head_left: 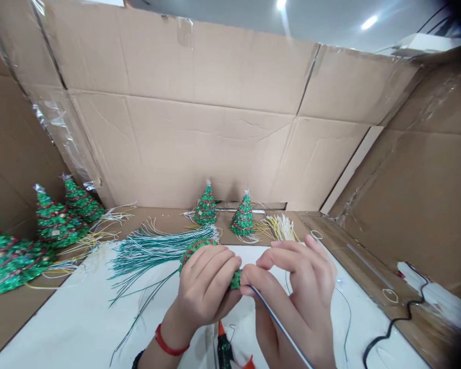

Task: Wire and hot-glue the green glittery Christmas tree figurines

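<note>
My left hand (209, 287) is wrapped around a small green beaded Christmas tree (194, 251). Red garland shows above the fingers, and a green end (235, 280) sticks out towards the right; the rest is hidden. At that end my right hand (297, 292) pinches a thin bluish-white wire (276, 320), which trails down across the palm to the bottom edge. The other right fingers are curled and raised. Below the hands, a black glue gun (225, 351) with an orange nozzle lies on the white tabletop (88, 318).
Two small trees (206, 206) stand at the back, and larger trees (59, 223) at the left. A bundle of green and white wires (153, 251) lies left of my hands, yellow-white wires (282, 225) behind. Cardboard walls (215, 143) enclose the table. A black cable (392, 323) runs at right.
</note>
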`<state>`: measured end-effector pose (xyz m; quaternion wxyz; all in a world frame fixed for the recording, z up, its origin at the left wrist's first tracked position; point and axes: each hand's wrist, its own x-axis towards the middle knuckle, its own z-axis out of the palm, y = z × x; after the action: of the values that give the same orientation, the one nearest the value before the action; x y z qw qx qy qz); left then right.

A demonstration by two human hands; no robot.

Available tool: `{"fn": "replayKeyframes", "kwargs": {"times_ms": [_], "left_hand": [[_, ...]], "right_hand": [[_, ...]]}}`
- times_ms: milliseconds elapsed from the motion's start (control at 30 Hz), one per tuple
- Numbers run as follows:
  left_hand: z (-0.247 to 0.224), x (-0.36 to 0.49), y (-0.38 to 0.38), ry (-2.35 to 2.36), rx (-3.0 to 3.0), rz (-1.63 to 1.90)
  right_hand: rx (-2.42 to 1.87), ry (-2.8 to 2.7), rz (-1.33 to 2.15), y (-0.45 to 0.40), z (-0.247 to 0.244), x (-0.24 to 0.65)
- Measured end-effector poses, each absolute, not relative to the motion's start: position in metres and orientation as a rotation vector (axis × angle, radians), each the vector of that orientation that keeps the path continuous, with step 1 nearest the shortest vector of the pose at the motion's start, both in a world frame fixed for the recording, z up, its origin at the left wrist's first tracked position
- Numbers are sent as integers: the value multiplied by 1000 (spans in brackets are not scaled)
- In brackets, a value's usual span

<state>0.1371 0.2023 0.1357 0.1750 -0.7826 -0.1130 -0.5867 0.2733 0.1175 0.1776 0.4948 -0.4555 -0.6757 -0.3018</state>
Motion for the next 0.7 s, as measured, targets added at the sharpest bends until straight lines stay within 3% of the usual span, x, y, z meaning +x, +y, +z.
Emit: {"fn": "replayKeyframes", "kwargs": {"times_ms": [233, 700], "left_hand": [[135, 137, 204, -339, -2200, -1666], [143, 135, 201, -376, -2188, -1707]], "right_hand": [[-1058, -1627, -549, 118, 179, 275], [-889, -1313, 850, 130, 173, 275]]}}
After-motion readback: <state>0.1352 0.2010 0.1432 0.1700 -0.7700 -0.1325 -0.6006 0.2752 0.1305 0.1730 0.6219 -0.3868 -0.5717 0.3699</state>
